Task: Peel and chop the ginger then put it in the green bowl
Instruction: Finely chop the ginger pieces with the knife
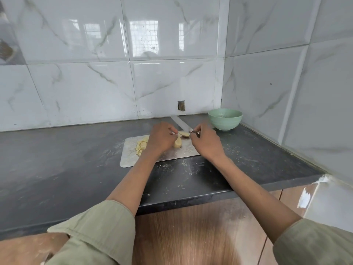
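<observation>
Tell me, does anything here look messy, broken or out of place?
Yes. Pale crumbs and smears are scattered over the dark counter around the cutting board. A small rough hole is broken into the wall tile just above the counter.

A flat rectangular metal cutting board [162,156] lies on the dark stone counter [57,159], with a heap of chopped pale-yellow ginger [141,147] at its 9 o'clock side and two peeled ginger pieces [180,139] toward 1 o'clock. The left hand [162,139] and right hand [205,141] sit over the board's far half, the long steel knife blade [179,123] between them pointing to 11 o'clock. The round green bowl [225,119] stands on the counter at 2 o'clock from the board, in the corner of the tiled walls [172,73].
</observation>
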Motion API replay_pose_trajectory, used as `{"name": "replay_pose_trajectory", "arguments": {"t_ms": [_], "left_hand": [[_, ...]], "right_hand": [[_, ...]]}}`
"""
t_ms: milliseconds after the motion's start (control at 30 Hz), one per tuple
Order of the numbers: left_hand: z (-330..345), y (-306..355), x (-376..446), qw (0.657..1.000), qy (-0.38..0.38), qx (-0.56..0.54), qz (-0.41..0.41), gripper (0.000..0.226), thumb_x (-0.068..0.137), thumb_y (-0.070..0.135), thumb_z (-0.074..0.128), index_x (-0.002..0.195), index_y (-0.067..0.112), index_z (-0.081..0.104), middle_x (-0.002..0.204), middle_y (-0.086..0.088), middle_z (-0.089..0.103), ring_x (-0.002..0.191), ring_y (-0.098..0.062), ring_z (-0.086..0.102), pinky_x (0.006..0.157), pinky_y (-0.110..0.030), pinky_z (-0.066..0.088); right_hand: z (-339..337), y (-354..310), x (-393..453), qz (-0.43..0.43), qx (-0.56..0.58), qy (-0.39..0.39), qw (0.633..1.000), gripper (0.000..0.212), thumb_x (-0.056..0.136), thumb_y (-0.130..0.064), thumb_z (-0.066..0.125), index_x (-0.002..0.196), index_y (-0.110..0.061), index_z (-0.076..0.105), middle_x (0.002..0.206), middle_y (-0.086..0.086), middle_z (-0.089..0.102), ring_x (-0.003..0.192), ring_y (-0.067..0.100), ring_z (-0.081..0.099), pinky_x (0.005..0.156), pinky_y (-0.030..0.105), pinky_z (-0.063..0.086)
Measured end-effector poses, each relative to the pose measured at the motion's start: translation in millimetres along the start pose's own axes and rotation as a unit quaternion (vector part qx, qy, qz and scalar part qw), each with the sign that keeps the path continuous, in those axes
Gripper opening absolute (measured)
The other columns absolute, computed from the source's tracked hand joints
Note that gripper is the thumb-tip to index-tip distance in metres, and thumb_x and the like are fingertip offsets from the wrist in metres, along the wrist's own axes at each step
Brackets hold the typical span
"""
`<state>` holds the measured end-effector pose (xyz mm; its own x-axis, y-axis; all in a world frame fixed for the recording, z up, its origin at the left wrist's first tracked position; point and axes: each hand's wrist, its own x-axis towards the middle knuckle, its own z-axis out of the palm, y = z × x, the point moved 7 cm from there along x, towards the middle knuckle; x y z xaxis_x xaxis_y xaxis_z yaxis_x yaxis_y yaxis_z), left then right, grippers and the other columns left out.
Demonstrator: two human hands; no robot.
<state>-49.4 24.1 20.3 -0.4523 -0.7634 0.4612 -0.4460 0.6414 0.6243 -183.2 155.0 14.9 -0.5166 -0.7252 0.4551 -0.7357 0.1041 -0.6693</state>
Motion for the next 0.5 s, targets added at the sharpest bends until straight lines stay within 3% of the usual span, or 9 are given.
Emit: {"name": "replay_pose_trajectory", "arguments": {"t_ms": [133, 300, 400, 500], "left_hand": [[2, 2, 0, 0.994, -0.040, 0.095, 0.039, 0.008, 0.089, 0.021, 0.074, 0.081, 0.023, 0.077, 0.095, 0.007, 0.075, 0.090, -0.013, 0.066, 0.090, -0.039, 0.055], [1, 0, -1, 0.986, -0.111, 0.124, 0.027, 0.009, 0.084, 0.032, 0.073, 0.091, 0.035, 0.079, 0.094, 0.026, 0.067, 0.108, -0.007, 0.059, 0.106, -0.044, 0.042], [0, 0, -5, 0.984, -0.134, 0.118, 0.025, 0.015, 0.084, 0.039, 0.078, 0.097, 0.033, 0.080, 0.096, 0.025, 0.065, 0.109, -0.005, 0.054, 0.099, -0.035, 0.035], [-3, -5, -4, 0.984, -0.137, 0.116, 0.018, 0.022, 0.079, 0.049, 0.082, 0.097, 0.036, 0.080, 0.109, 0.021, 0.069, 0.114, -0.005, 0.052, 0.098, -0.037, 0.031]], "right_hand": [[6, -8, -13, -0.033, -0.114, -0.019, 0.993, 0.015, 0.093, -0.031, 0.052, 0.100, -0.018, 0.051, 0.090, 0.000, 0.060, 0.081, 0.027, 0.057, 0.069, 0.037, 0.044], [6, -10, -21, -0.034, -0.167, -0.046, 0.984, 0.017, 0.090, -0.028, 0.055, 0.101, -0.015, 0.052, 0.091, 0.003, 0.059, 0.083, 0.030, 0.055, 0.073, 0.039, 0.048], [7, -14, -25, -0.042, -0.173, -0.050, 0.983, 0.019, 0.087, -0.028, 0.058, 0.101, -0.016, 0.055, 0.093, 0.003, 0.062, 0.087, 0.031, 0.059, 0.075, 0.039, 0.050], [9, -15, -27, -0.050, -0.182, -0.055, 0.981, 0.021, 0.088, -0.031, 0.061, 0.103, -0.018, 0.056, 0.091, 0.000, 0.060, 0.087, 0.029, 0.059, 0.072, 0.038, 0.047]]}}
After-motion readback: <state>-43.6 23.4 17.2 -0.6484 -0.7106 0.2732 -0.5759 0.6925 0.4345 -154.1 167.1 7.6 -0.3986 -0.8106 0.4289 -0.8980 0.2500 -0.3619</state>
